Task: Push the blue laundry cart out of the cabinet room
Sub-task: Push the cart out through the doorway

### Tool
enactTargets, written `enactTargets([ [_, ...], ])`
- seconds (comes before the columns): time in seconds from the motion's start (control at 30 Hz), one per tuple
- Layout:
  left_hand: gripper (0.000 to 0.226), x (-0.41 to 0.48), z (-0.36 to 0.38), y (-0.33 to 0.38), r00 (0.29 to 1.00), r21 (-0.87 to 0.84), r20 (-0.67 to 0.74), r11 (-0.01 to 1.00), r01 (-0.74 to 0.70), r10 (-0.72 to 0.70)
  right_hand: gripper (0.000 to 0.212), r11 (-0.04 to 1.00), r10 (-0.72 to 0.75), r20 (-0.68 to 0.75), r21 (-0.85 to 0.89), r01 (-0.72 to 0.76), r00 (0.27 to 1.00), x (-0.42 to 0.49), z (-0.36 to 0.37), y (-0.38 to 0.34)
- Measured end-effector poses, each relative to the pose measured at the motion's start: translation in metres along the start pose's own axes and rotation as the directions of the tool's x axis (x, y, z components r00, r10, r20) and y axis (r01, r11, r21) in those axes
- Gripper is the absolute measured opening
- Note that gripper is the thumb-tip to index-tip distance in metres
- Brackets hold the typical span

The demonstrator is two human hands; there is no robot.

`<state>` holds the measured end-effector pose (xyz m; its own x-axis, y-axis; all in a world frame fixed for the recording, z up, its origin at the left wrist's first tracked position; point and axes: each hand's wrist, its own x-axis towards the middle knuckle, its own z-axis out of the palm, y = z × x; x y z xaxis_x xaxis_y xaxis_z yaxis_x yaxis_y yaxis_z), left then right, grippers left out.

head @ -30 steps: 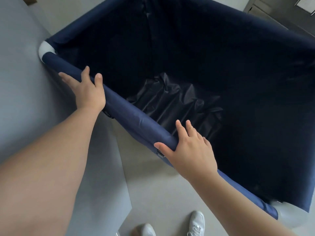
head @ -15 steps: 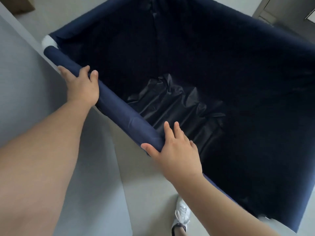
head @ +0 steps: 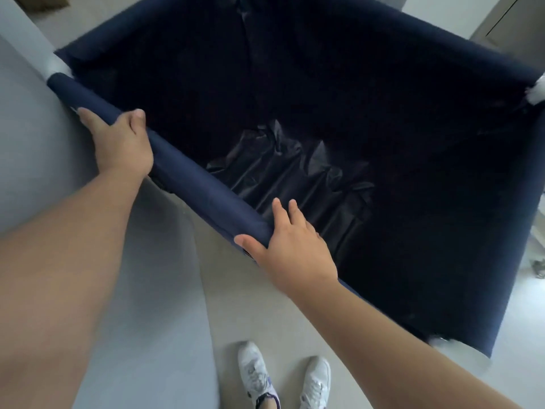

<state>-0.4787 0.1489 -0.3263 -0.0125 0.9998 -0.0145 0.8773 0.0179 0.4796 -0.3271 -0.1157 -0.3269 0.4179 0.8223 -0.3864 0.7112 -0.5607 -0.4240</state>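
Cart: blue laundry cart (head: 324, 93) fills centre and right of frame.
Left hand (head: 122, 146): clenched around near rail (head: 203, 187).
Right hand (head: 295, 249): grasping same rail.
Inside: crumpled dark plastic sheet (head: 295, 175).
Left side: grey wall (head: 35, 137) touching cart corner.
Bottom: white shoes (head: 256, 370) on pale floor (head: 236, 305).
Writing: none readable.

Two bare forearms reach in from the lower edge of the frame, with no sleeves, watches or rings visible on them. The left hand (head: 124, 144) sits in the upper left of the frame; the right hand (head: 290, 250) is near the centre. Fingernails are short and unpainted. At the bottom centre, two feet show in white lace-up sneakers: the left shoe (head: 256, 371) and the right shoe (head: 315, 379). Both have white laces, and the left shoe shows purple trim and a dark collar at the ankle opening.
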Motion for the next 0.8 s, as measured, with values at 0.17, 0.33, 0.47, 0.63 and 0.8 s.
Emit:
enactTargets([
  [0.17, 0.06, 0.034, -0.011, -0.011, 0.997, 0.147, -0.07, 0.989, -0.006, 0.016, 0.101, 1.0, -0.001, 0.009, 0.022, 0.001, 1.0, 0.018, 0.011, -0.035],
  [0.33, 0.063, 0.059, -0.021, -0.007, 0.986, 0.337, -0.154, 0.941, -0.005, 0.061, 0.101, 0.999, -0.004, -0.008, 0.034, 0.004, 1.0, 0.038, 0.015, -0.064],
  [0.47, 0.059, 0.057, -0.023, 0.004, 1.0, 0.278, -0.024, 0.961, 0.009, -0.002, 0.098, 0.999, -0.037, -0.066, -0.017, 0.036, 0.997, 0.041, 0.012, -0.069],
  [0.63, 0.059, 0.03, -0.015, 0.009, 0.997, 0.097, 0.079, 0.995, 0.019, -0.027, 0.094, 0.998, -0.065, -0.051, 0.007, 0.065, 0.997, 0.043, 0.008, -0.071],
  [0.8, 0.064, -0.006, -0.001, 0.015, 0.997, 0.029, 0.074, 0.999, 0.034, -0.036, 0.076, 0.974, -0.2, -0.067, 0.096, 0.206, 0.977, 0.039, 0.004, -0.069],
])
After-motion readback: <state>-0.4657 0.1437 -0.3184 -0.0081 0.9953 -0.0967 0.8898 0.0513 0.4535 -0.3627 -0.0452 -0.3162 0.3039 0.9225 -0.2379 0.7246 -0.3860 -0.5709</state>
